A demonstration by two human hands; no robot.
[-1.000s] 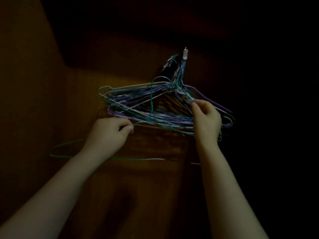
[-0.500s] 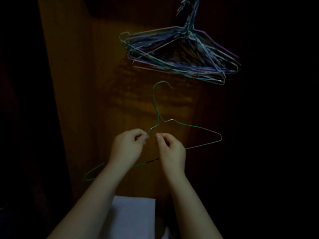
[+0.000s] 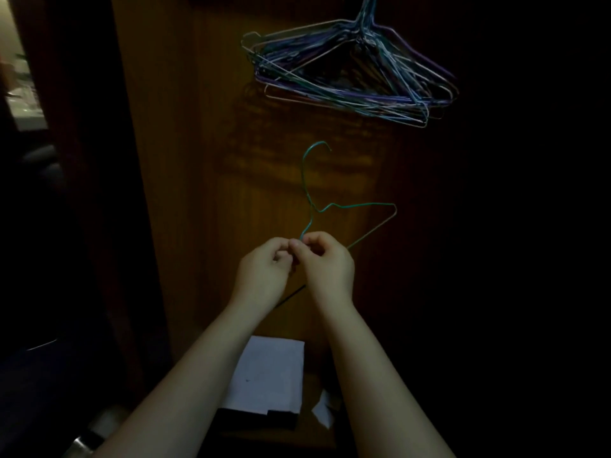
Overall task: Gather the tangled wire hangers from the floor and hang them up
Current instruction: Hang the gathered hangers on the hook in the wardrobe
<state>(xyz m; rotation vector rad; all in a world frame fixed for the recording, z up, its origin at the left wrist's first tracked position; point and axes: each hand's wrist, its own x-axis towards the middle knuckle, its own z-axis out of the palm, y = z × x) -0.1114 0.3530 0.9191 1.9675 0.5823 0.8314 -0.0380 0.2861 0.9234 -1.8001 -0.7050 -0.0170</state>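
Observation:
A bent green wire hanger stands upright in front of me, its hook curving at the top. My left hand and my right hand pinch its wire side by side just below the neck, fingertips touching. A bunch of several purple, blue and pale wire hangers hangs above on the wooden panel, its hooks cut off by the top edge. The green hanger's left half is hidden behind my hands.
A brown wooden panel fills the middle. A white box sits below between my forearms, with white scraps beside it. It is dark to the right. A dim doorway opens at far left.
The green hanger came free of the hanging bunch and moved down. My hands closed together on its wire, and its right arm now looks shorter and more folded.

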